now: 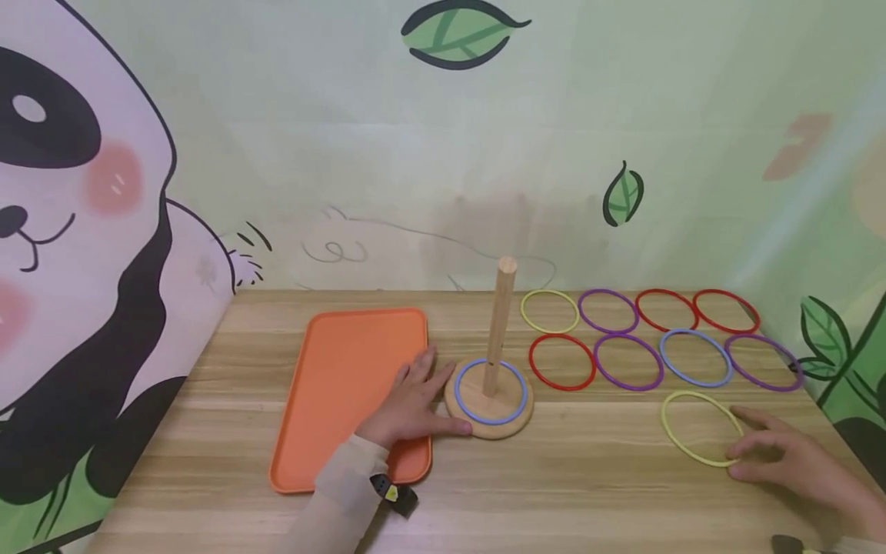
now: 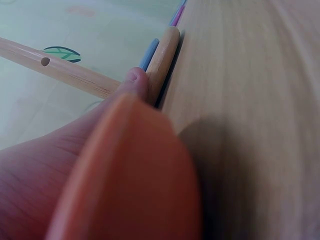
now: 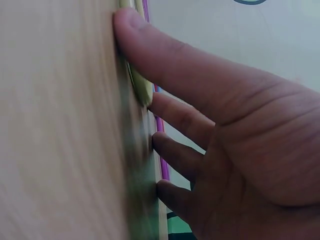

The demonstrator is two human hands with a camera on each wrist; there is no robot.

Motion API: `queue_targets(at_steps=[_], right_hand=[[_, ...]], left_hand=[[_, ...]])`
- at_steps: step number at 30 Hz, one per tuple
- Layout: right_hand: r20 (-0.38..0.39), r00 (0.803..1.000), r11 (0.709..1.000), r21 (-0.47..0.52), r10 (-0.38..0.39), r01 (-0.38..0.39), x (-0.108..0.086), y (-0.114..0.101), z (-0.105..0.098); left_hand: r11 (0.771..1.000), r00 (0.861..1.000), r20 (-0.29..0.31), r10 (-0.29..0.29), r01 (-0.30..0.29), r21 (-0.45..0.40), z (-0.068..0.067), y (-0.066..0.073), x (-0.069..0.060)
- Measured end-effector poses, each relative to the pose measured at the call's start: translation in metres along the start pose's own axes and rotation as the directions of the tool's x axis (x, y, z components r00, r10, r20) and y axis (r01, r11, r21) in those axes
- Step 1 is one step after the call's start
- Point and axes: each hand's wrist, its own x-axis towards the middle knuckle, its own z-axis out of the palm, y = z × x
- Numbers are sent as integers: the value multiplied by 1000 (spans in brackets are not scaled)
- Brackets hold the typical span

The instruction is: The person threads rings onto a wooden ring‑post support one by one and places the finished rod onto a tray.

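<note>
A wooden post on a round base (image 1: pixel 477 425) stands upright, with a blue ring (image 1: pixel 493 422) lying around the post on the base. My left hand (image 1: pixel 408 408) rests against the base's left side, fingers spread and thumb at its front rim. Under that hand lies an orange tray (image 1: pixel 346 385), whose edge (image 2: pixel 135 175) looms large in the left wrist view. At the right, my right hand (image 1: pixel 789 458) pinches the near right edge of a yellow ring (image 1: pixel 681 446) between thumb and index finger. The other fingers are spread beside it, low by the tabletop (image 3: pixel 60 125).
Two rows of rings lie flat behind the right hand. The back row has a yellow ring (image 1: pixel 522 308), a purple ring (image 1: pixel 580 305) and red ones; the front row has a red ring (image 1: pixel 531 365), purple ones and a blue ring (image 1: pixel 662 354). A printed wall (image 1: pixel 388 154) rises behind the table.
</note>
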Motion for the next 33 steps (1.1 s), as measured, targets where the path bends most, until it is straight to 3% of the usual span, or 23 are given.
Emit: queue_targets(at_steps=[10,17,22,33], right_hand=[[73,993,995,25,91,-93,6,-10,-6],[-23,988,988,-15,156,-156,8,-14,-6],[-30,970,971,-9,240,-240,11,-15,-9],[-111,972,978,60,207,-202,8,-15,-5]], left_hand=[[1000,1000,-1,1,-1,-17,3,0,-2],[1000,1000,2,5,-5,-5,2,-3,0],[1000,1000,3,-1,1,-2,1,-2,1],[1000,1000,0,5,-5,10,0,-2,2]])
